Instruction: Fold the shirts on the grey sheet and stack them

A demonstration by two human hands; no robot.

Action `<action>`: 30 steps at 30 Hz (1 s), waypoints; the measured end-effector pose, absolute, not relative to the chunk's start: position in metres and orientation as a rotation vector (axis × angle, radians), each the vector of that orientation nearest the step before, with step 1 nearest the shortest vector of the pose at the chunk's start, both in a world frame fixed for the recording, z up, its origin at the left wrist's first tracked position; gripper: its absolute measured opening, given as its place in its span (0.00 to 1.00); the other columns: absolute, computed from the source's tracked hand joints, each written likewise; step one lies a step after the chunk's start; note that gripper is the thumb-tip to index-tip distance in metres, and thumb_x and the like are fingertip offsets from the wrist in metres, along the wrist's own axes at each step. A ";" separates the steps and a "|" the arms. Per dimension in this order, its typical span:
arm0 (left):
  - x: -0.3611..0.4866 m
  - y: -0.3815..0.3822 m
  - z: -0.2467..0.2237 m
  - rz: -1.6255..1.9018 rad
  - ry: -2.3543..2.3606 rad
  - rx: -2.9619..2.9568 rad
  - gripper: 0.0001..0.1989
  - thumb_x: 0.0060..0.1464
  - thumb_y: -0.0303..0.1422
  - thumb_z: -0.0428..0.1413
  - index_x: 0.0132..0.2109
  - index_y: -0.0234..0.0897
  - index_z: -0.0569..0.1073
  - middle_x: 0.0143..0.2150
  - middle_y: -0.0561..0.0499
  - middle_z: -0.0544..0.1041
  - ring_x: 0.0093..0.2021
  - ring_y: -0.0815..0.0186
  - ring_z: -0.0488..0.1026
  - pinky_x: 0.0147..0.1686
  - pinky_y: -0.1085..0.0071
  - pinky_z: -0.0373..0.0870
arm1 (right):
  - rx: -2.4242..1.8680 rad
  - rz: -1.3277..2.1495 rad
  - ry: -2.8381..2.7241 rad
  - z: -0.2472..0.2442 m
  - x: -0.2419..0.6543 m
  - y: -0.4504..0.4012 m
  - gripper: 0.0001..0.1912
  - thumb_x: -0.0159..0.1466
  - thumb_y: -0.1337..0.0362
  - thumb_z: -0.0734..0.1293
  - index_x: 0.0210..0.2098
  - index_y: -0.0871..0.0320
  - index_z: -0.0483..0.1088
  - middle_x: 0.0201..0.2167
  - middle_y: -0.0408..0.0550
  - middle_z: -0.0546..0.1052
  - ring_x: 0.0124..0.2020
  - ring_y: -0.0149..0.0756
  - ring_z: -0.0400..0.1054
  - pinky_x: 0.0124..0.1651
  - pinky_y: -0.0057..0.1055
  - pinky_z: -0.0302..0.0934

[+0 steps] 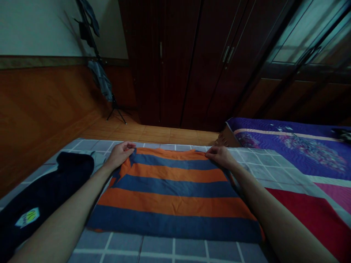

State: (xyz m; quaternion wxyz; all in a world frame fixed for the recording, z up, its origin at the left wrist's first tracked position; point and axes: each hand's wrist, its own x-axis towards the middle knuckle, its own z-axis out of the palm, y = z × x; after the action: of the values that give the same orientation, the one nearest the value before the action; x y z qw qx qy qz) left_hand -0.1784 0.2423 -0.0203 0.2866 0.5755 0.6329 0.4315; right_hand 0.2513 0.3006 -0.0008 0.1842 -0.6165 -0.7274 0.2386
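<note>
An orange and blue striped shirt lies spread on a grey checked bed cover, its collar end away from me. My left hand pinches the shirt's far left corner at the shoulder. At the far right shoulder, my right hand has its fingers closed on the cloth. Both forearms reach along the sides of the shirt and hide parts of its edges.
Dark navy clothing with a badge lies on the left, and a red cloth on the right. Beyond stand a dark wardrobe and a clothes stand. A purple floral bed is at the right.
</note>
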 end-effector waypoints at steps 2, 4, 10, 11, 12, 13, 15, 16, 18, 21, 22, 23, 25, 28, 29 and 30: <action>-0.176 0.243 -0.025 1.142 1.719 1.592 0.15 0.46 0.37 0.56 0.40 0.34 0.74 0.40 0.46 0.77 0.40 0.60 0.74 0.46 0.65 0.68 | -1.749 0.605 -2.103 -0.002 0.249 0.300 0.11 0.56 0.59 0.66 0.30 0.61 0.75 0.25 0.47 0.76 0.27 0.34 0.68 0.27 0.27 0.55; -0.175 0.244 -0.028 1.117 1.745 1.637 0.15 0.46 0.37 0.55 0.41 0.35 0.75 0.40 0.47 0.77 0.41 0.59 0.73 0.48 0.64 0.67 | -1.768 0.548 -2.140 0.000 0.245 0.298 0.10 0.57 0.60 0.66 0.30 0.61 0.75 0.25 0.47 0.76 0.28 0.35 0.69 0.28 0.26 0.55; -0.179 0.237 -0.012 1.056 1.803 1.725 0.21 0.46 0.41 0.53 0.46 0.33 0.72 0.46 0.43 0.75 0.45 0.56 0.74 0.46 0.61 0.70 | -1.816 0.419 -2.191 0.031 0.234 0.277 0.14 0.57 0.62 0.67 0.40 0.64 0.75 0.34 0.53 0.78 0.34 0.39 0.72 0.33 0.27 0.60; -0.180 0.228 -0.004 1.058 1.806 1.739 0.24 0.45 0.42 0.54 0.47 0.32 0.72 0.49 0.41 0.74 0.46 0.55 0.73 0.46 0.61 0.70 | -1.812 0.389 -2.187 0.040 0.237 0.266 0.18 0.58 0.61 0.67 0.45 0.65 0.73 0.38 0.54 0.78 0.37 0.41 0.72 0.35 0.27 0.61; -0.181 0.215 0.004 1.056 1.806 1.767 0.26 0.44 0.43 0.55 0.49 0.32 0.71 0.51 0.40 0.72 0.47 0.54 0.73 0.46 0.61 0.71 | -1.803 0.356 -2.183 0.048 0.241 0.251 0.22 0.59 0.60 0.66 0.50 0.64 0.70 0.42 0.56 0.77 0.41 0.42 0.71 0.39 0.29 0.61; -0.183 0.198 0.012 1.041 1.799 1.822 0.27 0.44 0.44 0.56 0.49 0.32 0.71 0.53 0.40 0.71 0.49 0.53 0.72 0.46 0.61 0.71 | -1.792 0.323 -2.178 0.055 0.247 0.233 0.24 0.59 0.59 0.66 0.53 0.63 0.68 0.47 0.57 0.75 0.44 0.43 0.71 0.42 0.30 0.62; -0.188 0.153 0.023 0.926 1.751 2.042 0.25 0.47 0.45 0.56 0.50 0.35 0.71 0.54 0.42 0.69 0.52 0.54 0.70 0.49 0.62 0.70 | -1.767 0.286 -2.198 0.062 0.261 0.189 0.26 0.59 0.56 0.66 0.55 0.61 0.67 0.51 0.57 0.73 0.48 0.45 0.69 0.45 0.32 0.61; -0.192 0.128 0.025 0.793 1.694 2.206 0.22 0.50 0.44 0.54 0.50 0.37 0.71 0.54 0.44 0.70 0.53 0.55 0.69 0.51 0.62 0.68 | -1.764 0.290 -2.221 0.062 0.267 0.165 0.25 0.58 0.55 0.67 0.52 0.59 0.69 0.49 0.56 0.74 0.46 0.46 0.70 0.45 0.33 0.61; -0.196 0.080 0.020 0.494 1.570 2.465 0.20 0.52 0.41 0.55 0.52 0.42 0.71 0.57 0.47 0.69 0.55 0.56 0.68 0.54 0.62 0.66 | -1.787 0.350 -2.289 0.053 0.278 0.121 0.21 0.58 0.55 0.67 0.48 0.56 0.72 0.44 0.53 0.76 0.42 0.44 0.71 0.41 0.31 0.61; -0.195 0.037 0.001 0.264 1.601 2.675 0.18 0.54 0.31 0.51 0.53 0.42 0.71 0.58 0.45 0.69 0.55 0.54 0.68 0.52 0.59 0.67 | -1.924 0.422 -2.169 0.030 0.283 0.083 0.21 0.57 0.59 0.66 0.50 0.57 0.70 0.43 0.52 0.77 0.41 0.44 0.72 0.40 0.32 0.61; -0.192 0.033 -0.003 0.217 1.635 2.714 0.18 0.55 0.29 0.48 0.52 0.40 0.72 0.56 0.44 0.71 0.54 0.54 0.69 0.51 0.59 0.68 | -1.969 0.436 -2.085 0.024 0.282 0.078 0.23 0.57 0.62 0.66 0.52 0.58 0.69 0.44 0.53 0.77 0.42 0.45 0.72 0.40 0.33 0.61; -0.189 0.032 -0.005 0.177 1.662 2.738 0.17 0.56 0.26 0.46 0.49 0.38 0.73 0.53 0.43 0.73 0.52 0.55 0.70 0.50 0.58 0.68 | -1.999 0.450 -2.007 0.021 0.280 0.078 0.25 0.55 0.64 0.66 0.53 0.60 0.68 0.43 0.54 0.77 0.42 0.46 0.72 0.40 0.34 0.62; -0.182 0.037 -0.001 0.122 1.695 2.742 0.17 0.56 0.22 0.42 0.43 0.35 0.74 0.46 0.42 0.75 0.48 0.57 0.72 0.48 0.60 0.69 | -2.007 0.481 -1.914 0.021 0.277 0.081 0.27 0.53 0.69 0.65 0.53 0.61 0.68 0.40 0.53 0.78 0.40 0.45 0.72 0.39 0.33 0.62; -0.178 0.038 0.024 0.187 1.696 2.700 0.16 0.55 0.22 0.42 0.39 0.35 0.73 0.42 0.45 0.76 0.45 0.60 0.73 0.47 0.64 0.70 | -1.919 0.532 -1.870 0.038 0.280 0.081 0.27 0.51 0.71 0.64 0.52 0.61 0.69 0.34 0.49 0.79 0.37 0.41 0.73 0.37 0.30 0.63; -0.180 0.032 0.033 0.233 1.687 2.695 0.15 0.55 0.24 0.42 0.39 0.36 0.73 0.42 0.46 0.76 0.45 0.61 0.73 0.46 0.66 0.70 | -1.850 0.582 -1.845 0.045 0.283 0.076 0.28 0.51 0.71 0.64 0.52 0.61 0.69 0.34 0.48 0.78 0.36 0.40 0.73 0.37 0.30 0.64; -0.183 0.023 0.041 0.270 1.672 2.691 0.14 0.55 0.25 0.43 0.39 0.38 0.73 0.42 0.47 0.76 0.45 0.61 0.74 0.46 0.66 0.71 | -1.771 0.648 -1.817 0.052 0.287 0.067 0.28 0.50 0.70 0.64 0.52 0.61 0.68 0.33 0.48 0.78 0.36 0.40 0.73 0.36 0.30 0.64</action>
State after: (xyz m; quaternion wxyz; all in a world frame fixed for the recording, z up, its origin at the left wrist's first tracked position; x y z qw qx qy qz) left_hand -0.1828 0.0232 0.0414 -0.0190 0.8462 0.5257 0.0848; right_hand 0.2874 0.0671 0.0516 0.2584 -0.6534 -0.6701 0.2391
